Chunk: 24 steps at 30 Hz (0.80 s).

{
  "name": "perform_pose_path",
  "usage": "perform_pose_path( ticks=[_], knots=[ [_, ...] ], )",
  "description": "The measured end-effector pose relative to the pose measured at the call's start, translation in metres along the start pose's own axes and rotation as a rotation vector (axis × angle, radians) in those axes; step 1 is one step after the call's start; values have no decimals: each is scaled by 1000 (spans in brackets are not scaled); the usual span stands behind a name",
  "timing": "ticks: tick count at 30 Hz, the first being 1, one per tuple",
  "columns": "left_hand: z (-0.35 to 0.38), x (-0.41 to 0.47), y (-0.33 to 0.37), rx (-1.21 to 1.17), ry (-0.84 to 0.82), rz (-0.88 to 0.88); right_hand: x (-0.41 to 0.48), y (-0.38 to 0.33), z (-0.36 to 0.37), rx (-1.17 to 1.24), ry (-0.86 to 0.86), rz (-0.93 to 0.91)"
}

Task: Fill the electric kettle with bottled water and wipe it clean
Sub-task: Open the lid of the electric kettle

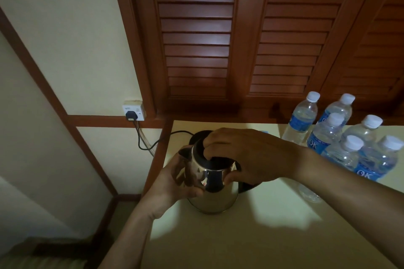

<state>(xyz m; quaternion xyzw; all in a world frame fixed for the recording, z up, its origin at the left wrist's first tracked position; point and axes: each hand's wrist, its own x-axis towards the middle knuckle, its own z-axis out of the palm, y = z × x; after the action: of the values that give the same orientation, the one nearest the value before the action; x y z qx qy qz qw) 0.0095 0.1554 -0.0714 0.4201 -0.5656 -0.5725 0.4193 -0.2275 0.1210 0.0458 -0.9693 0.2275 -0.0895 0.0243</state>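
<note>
On the worktop [273, 236] stands the steel kettle [213, 190], left hand [175, 181] cupped round its side, right hand [247, 155] over the black lid [201, 148], fingers [213, 141] curled onto it; bottles [341, 137] wait at the right, well apart

Kettle [215, 190]: polished metal body, mirror-glossy, smooth, carrying reflections of the hands; lid [202, 148] and handle [246, 186] of black plastic, matt to semi-matt. Base [197, 135]: black plastic, dull. Cord [150, 145]: black, smooth sheathing. Water bottles [341, 140]: clear thin plastic, glossy, with glossy blue printed labels and white ribbed plastic caps. Table top [251, 236]: pale cream, smooth, matt, laminate-like surface. Louvred doors [196, 35]: reddish-brown wood, varnished, with a soft sheen on the slats. Wall [72, 46]: cream paint, matt, with varnished wood trim. Wall socket [133, 112]: white plastic, slightly glossy; plug black plastic.
</note>
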Motion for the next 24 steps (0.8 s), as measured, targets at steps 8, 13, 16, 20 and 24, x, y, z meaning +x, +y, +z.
perform_pose_path(
  ticks=[8,13,16,20,24],
  knots=[
    [1,-1,0,-22,10,9,-4,5,7,31,34,12],
    [0,-3,-1,13,12,20,-8,6,8,121,101,68],
    [0,-5,2,36,18,37,-15,6,9,265,160,128],
    [0,-5,3,22,16,30,-29,12,3,363,333,168],
    [1,-5,3,29,20,28,-50,8,-1,217,472,171]
  ],
)
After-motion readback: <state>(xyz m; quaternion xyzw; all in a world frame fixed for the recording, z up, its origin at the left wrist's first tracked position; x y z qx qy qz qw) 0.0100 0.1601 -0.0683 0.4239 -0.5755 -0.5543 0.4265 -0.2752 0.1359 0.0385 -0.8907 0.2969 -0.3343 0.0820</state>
